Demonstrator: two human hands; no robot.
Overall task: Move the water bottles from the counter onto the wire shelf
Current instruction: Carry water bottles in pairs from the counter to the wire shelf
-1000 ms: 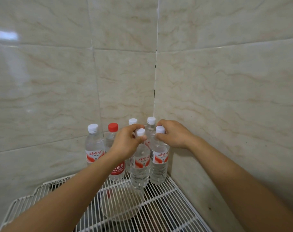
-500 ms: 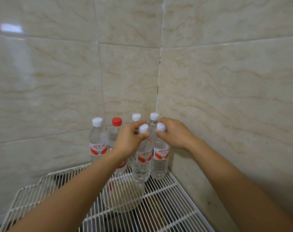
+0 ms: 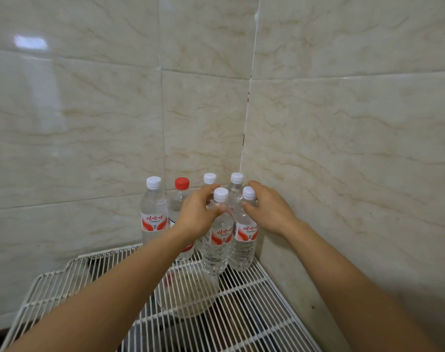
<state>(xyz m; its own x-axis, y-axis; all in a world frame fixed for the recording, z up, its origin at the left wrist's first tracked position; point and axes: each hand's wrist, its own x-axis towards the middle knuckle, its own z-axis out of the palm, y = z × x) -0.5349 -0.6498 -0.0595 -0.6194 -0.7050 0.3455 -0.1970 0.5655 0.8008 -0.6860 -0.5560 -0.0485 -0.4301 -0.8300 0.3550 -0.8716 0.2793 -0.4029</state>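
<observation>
Several clear water bottles with red-and-white labels stand upright in the back right corner of the white wire shelf point(image 3: 254, 295). My left hand point(image 3: 197, 217) curls around the neck of the front left bottle point(image 3: 216, 247), thumb in front, fingers behind. My right hand point(image 3: 271, 212) holds the neck of the front right bottle point(image 3: 244, 247) the same way. Both bottles rest on the wires, touching each other. Behind them stand two white-capped bottles point(image 3: 236, 184), a red-capped bottle point(image 3: 180, 196) and, at the far left, another white-capped bottle point(image 3: 154, 214).
Marble-patterned tiled walls point(image 3: 343, 148) meet in a corner right behind the bottles. A round clear container point(image 3: 188, 295) shows through the wires beneath the shelf. The shelf's left and front parts carry nothing.
Both hands have slipped from the caps down to the necks, so both caps show fully. The two front bottles have settled slightly toward the corner.
</observation>
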